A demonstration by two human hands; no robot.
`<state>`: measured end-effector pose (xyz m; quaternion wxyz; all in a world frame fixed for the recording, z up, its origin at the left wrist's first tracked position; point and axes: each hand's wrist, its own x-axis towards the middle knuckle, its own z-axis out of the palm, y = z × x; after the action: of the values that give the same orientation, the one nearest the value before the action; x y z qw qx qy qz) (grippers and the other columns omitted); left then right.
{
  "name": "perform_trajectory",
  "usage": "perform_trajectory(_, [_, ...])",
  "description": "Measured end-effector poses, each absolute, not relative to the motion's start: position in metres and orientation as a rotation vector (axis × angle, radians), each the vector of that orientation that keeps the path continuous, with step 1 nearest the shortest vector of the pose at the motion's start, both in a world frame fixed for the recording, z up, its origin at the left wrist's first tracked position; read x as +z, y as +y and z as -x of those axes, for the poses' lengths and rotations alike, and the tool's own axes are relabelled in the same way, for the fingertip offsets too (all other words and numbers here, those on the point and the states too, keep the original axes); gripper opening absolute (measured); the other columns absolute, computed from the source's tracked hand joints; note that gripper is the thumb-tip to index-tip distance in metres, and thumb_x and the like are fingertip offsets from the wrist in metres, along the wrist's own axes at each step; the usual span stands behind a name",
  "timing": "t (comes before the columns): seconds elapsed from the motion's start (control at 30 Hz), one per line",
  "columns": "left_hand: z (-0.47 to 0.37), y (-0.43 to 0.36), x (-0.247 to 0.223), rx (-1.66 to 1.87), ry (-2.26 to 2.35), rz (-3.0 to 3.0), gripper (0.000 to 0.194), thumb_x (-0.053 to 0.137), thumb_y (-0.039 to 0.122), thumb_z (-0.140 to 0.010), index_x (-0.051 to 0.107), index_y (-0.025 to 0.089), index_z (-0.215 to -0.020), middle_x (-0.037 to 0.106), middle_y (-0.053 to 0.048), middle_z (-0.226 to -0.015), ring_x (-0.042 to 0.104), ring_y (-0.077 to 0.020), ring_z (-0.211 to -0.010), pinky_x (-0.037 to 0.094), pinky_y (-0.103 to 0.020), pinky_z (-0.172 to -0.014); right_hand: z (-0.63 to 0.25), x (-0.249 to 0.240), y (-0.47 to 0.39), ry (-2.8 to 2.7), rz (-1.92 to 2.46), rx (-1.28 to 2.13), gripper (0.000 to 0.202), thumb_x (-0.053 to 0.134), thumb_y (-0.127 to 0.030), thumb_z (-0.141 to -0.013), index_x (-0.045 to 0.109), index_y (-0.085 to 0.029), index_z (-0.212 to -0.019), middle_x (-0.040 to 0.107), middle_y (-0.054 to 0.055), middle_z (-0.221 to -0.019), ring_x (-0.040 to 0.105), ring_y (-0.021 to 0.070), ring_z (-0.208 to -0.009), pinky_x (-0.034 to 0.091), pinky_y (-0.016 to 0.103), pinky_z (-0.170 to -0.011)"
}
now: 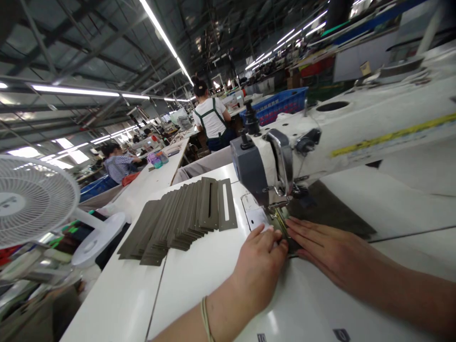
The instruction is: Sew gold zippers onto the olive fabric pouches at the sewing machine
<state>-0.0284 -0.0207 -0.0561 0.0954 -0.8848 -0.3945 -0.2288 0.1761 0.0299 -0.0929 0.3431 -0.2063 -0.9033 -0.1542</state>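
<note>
Under the needle of a white and grey sewing machine [251,164] lies dark olive fabric [329,211], which spreads to the right behind my right hand. My left hand [261,261], with a band at the wrist, has its fingers bent together at the fabric's near edge, just in front of the needle area. What its fingertips hold is too small to tell. My right hand [329,251] lies flat on the fabric, fingers stretched toward the presser foot. Left of the machine, a fanned row of olive pieces [178,216] rests on the white table [192,285]; the nearest piece has a long slot.
A white fan [33,202] stands at the left. Beyond the table, a person in a white shirt [212,118] faces away, and a person in stripes [119,166] sits farther left. A blue basket [280,105] is behind the machine.
</note>
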Motion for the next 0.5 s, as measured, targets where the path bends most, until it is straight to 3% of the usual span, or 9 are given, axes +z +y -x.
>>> perform_trajectory(0.33, [0.031,-0.001,-0.057,-0.684,-1.130,2.625,0.022,0.045,0.014,-0.100,0.067,0.011,-0.101,0.071,-0.012,-0.099,0.068,-0.0215,-0.095,0.055,-0.040,-0.099,-0.170,-0.082,0.046,-2.354,0.523,-0.507,0.039,0.037,0.002,-0.087,0.071,-0.003,-0.106,0.072,0.016,-0.111,0.071,0.0213,-0.098,0.060,0.030,-0.087])
perform_trajectory(0.5, [0.030,0.010,-0.058,-0.718,-1.215,2.641,0.020,0.047,0.016,-0.100,0.067,0.012,-0.095,0.067,-0.011,-0.093,0.065,-0.0226,-0.090,0.058,-0.034,-0.084,-0.163,-0.074,0.055,-2.295,0.543,-0.464,0.043,0.031,0.005,-0.086,0.071,-0.006,-0.099,0.075,0.016,-0.101,0.072,0.0194,-0.091,0.060,0.028,-0.083])
